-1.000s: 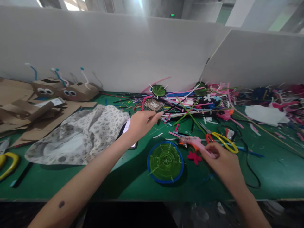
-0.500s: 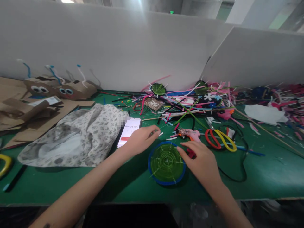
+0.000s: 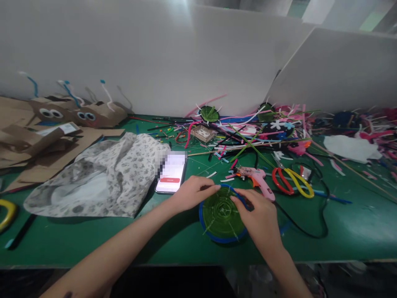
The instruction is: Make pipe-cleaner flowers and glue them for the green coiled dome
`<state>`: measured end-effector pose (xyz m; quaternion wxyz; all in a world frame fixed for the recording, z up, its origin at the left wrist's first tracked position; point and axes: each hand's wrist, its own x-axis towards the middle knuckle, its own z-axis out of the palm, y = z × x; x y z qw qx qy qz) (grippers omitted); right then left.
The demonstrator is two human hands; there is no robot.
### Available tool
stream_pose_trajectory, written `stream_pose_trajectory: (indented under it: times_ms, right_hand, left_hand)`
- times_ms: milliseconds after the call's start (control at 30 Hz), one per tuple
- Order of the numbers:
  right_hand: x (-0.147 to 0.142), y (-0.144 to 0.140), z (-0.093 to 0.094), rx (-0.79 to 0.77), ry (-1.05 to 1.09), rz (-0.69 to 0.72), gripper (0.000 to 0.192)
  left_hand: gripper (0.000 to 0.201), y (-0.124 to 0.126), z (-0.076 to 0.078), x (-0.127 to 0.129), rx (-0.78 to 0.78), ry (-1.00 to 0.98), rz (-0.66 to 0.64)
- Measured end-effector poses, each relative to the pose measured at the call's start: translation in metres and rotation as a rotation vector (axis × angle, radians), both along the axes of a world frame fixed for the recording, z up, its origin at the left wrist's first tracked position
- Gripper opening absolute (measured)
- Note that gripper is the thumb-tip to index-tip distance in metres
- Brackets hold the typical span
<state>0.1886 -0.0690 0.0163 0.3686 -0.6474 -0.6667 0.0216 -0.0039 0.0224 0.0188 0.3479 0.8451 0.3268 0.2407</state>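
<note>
Fingers (image 3: 217,188) of both hands on green disc's (image 3: 221,215) far rim

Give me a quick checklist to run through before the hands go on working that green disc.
1. Left hand on the disc: ok, fingertips at its far rim.
2. Right hand on the disc: ok, covering its right side.
3. Disc flat on the table: ok.
4. Glue gun clear of the hands: ok, lying just beyond the right hand.
5. Scissors clear: ok, further right.
6. Phone out of the way: ok, left of the disc.
</note>
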Motion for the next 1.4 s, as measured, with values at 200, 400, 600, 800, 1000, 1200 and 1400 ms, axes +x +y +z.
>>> stream_pose_trajectory:
  times_ms: [200,400,600,800,1000,1200,1400]
  right_hand:
    - [0.0,-0.003,-0.006,0.024,0.026,-0.025,0.022]
    - [0.0,-0.006,-0.009,0.064,0.05,-0.07,0.028]
    - [0.001,-0.008,-0.006,0.164,-0.025,0.036,0.016]
    - [0.002,-0.009,-0.007,0.052,0.126,-0.02,0.036]
    - [0.006,-0.019,0.012,0.507,-0.036,0.021,0.019]
    - [0.011,-0.032,0.012,0.701,-0.528,0.185,0.035]
    - [0.008,-0.034,-0.011,0.578,-0.509,0.327,0.029]
  left_hand:
    - [0.049,-0.003,-0.003,0.002,-0.078,-0.06,0.018]
    - [0.051,-0.006,0.003,0.003,-0.16,-0.097,0.082]
    - [0.038,-0.005,0.003,0.005,-0.066,-0.04,0.023]
    - [0.035,-0.009,0.006,0.002,0.095,0.009,-0.006]
    - [0.03,-0.014,0.01,-0.006,0.163,-0.153,0.084]
    - [0.035,-0.009,0.005,-0.008,-0.009,-0.343,0.204]
    - [0.035,-0.009,0.001,-0.003,-0.02,-0.252,-0.122]
